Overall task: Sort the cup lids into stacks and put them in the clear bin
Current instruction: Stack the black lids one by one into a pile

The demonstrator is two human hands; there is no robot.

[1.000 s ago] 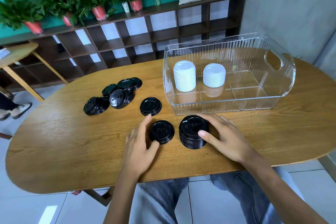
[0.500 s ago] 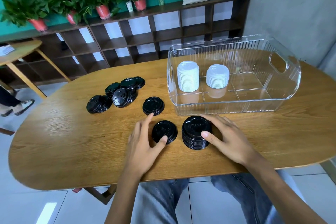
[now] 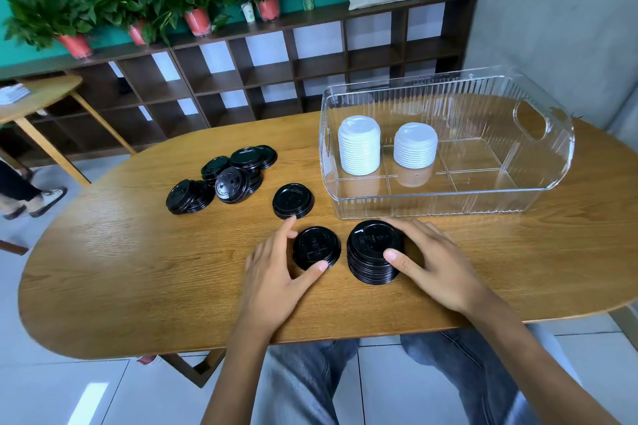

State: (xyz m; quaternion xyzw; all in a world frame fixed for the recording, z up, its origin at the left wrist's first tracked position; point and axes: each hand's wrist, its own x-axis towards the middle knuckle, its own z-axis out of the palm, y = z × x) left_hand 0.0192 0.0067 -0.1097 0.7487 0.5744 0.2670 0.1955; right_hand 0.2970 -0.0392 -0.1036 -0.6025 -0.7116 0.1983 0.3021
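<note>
We find the left hand (image 3: 276,272) pinching a single black lid (image 3: 316,247) flat on the surface (image 3: 103,269) and the right hand (image 3: 431,262) cupping the black stack (image 3: 374,252) just before the clear bin (image 3: 538,183), so stacking is underway; next, we judge, seat that lid squarely atop.

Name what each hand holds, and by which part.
Left hand pinches the small black lid stack at its rim; right hand grips the tall black lid stack by its sides.

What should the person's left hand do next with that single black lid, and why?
Probably lift the single black lid onto the black stack. The left hand already pinches it, and the right hand steadies that stack right beside it.
</note>
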